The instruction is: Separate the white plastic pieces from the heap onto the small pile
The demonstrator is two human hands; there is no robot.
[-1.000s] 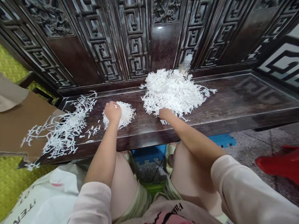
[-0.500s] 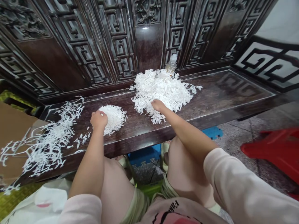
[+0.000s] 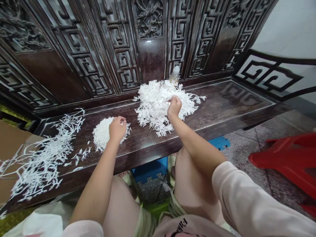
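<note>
Small white pile (image 3: 100,134) nearer the bench's (image 3: 214,105) left end and large white pile (image 3: 151,100) mid-bench toward back edge are spaced apart, seemingly one per curled hand (left hand (image 3: 117,129), right hand (image 3: 175,106)), grip on strands can't be told.

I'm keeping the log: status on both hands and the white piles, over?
Left hand at small white pile. Right hand at large white pile. Bottle behind large pile, apart from both hands.
</note>
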